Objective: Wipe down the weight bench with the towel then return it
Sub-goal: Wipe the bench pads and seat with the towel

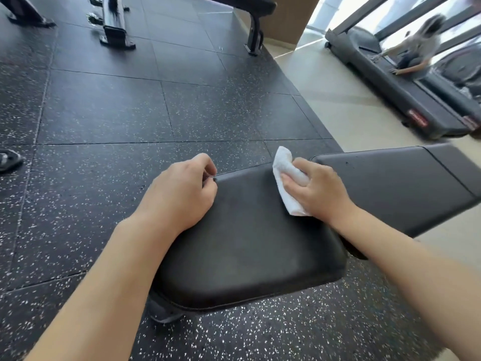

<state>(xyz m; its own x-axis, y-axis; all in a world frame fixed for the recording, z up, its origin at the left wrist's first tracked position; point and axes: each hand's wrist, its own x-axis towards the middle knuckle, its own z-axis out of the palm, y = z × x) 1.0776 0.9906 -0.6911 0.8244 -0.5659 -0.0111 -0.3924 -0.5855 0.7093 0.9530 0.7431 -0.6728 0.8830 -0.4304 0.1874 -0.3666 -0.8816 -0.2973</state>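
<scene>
The black padded weight bench fills the lower middle of the head view, its seat pad (247,246) nearest me and the back pad (395,183) stretching off to the right. My right hand (317,188) grips a small white towel (282,162) and presses it on the far right part of the seat pad, near the gap between the pads. My left hand (182,194) rests at the seat pad's far left corner with fingers curled, holding nothing that I can see.
Dark speckled rubber floor tiles (104,113) surround the bench. Another bench's leg (253,37) and a rack base (114,27) stand at the back. On the right, a treadmill (406,100) with a person crouched on it sits on pale flooring. A shoe (9,158) shows at the left edge.
</scene>
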